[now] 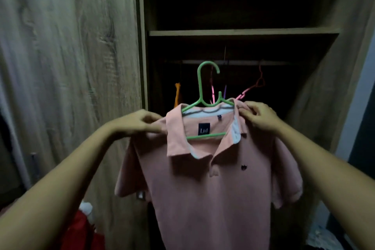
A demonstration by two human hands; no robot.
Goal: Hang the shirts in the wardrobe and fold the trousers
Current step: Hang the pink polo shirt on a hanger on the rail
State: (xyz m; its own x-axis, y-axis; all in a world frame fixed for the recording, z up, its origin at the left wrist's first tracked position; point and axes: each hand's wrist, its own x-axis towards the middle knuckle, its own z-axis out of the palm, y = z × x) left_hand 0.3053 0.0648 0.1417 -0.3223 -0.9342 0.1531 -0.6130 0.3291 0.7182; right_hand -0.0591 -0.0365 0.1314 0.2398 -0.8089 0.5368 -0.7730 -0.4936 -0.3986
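1. Holding up a pink polo shirt point(213, 189) in front of the open wardrobe point(142, 46), a person has both bare arms stretched forward.
2. The left grip point(140, 123) has its fingers curled and pinches the shirt's fabric at the shoulder just beside the collar.
3. The right grip point(257, 116) pinches the other collar edge and shoulder in the same way, with fingers and thumb closed on the cloth.
4. A green hanger point(209, 87) sits inside the shirt's neck. Its lower bar shows through the open collar, below a dark label point(204, 129).
5. The hanger's hook stands upright, and its top reaches the level of the rail point(284, 62). Whether it touches the rail cannot be told.
6. The shirt hangs straight down between the arms with its sleeves spread. A small dark logo point(244, 167) shows on the chest.
7. Behind it, pink hangers point(255, 85), a purple hanger point(224, 91) and an orange hanger point(177, 95) hang from the rail in the dark interior.
8. A wooden shelf point(243, 32) runs across above the rail.
9. A wood-grain door point(71, 67) fills the left side, and red cloth point(85, 229) lies low at its foot.
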